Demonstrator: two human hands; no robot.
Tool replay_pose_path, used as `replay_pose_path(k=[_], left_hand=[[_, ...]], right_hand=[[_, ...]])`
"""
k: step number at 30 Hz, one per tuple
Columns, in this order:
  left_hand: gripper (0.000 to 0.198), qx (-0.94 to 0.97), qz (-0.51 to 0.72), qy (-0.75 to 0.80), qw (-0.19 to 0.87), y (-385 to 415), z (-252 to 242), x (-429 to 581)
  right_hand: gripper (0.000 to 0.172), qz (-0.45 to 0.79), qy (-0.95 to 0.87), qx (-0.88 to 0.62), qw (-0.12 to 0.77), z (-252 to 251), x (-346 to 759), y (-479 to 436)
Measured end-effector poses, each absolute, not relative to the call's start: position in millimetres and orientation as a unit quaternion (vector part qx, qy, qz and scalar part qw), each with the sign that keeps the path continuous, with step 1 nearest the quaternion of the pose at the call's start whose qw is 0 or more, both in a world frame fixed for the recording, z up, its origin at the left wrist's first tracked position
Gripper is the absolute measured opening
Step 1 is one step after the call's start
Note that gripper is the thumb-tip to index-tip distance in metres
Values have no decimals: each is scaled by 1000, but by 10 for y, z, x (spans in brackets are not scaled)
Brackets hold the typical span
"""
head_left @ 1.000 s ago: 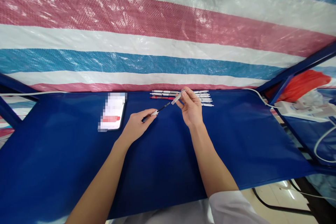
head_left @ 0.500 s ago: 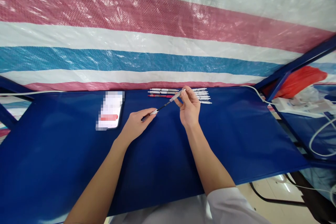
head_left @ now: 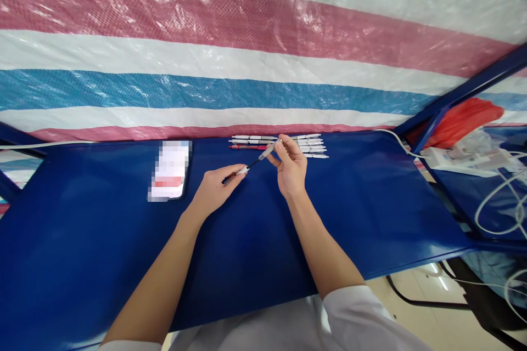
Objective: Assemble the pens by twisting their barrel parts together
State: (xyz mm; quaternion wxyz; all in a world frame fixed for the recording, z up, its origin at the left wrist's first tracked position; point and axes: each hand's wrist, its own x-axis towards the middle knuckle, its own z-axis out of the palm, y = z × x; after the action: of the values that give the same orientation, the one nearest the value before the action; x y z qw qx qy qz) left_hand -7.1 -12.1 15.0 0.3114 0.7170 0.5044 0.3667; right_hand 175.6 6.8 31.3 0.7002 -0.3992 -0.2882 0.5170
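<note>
Two hands worked over the blue table [head_left: 370, 214]. We saw the left hand [head_left: 216, 189] pinching the dark refill [head_left: 247, 167] between thumb and fingers, its thin end pointing toward 2 o'clock. The right hand [head_left: 290, 167] held the white pen barrel [head_left: 269, 149] in its fingertips, the barrel's open end meeting the refill's tip. A row of pens [head_left: 284, 144] lay just beyond the hands at 12 o'clock, against the striped tarp [head_left: 247, 55]. A phone [head_left: 168, 178] lay flat at 9 o'clock from the left hand, near but apart.
</note>
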Motion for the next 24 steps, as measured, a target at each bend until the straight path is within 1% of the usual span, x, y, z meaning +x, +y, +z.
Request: replay_pose_path(k=[5, 9, 13, 19, 24], left_hand=[[29, 721, 380, 481, 322, -87, 164, 13], [28, 730, 383, 468, 320, -42, 195, 54], [28, 734, 385, 455, 327, 25, 191, 71], [29, 703, 404, 440, 385, 148, 101, 116], [31, 670, 425, 440, 421, 195, 12, 195]], right_hand=[[26, 525, -319, -396, 682, 294, 1713, 37], [23, 535, -324, -374, 684, 304, 1686, 30], [23, 537, -331, -368, 683, 287, 1688, 53], [31, 547, -323, -373, 677, 167, 1732, 147], [25, 537, -300, -386, 687, 94, 1758, 225]])
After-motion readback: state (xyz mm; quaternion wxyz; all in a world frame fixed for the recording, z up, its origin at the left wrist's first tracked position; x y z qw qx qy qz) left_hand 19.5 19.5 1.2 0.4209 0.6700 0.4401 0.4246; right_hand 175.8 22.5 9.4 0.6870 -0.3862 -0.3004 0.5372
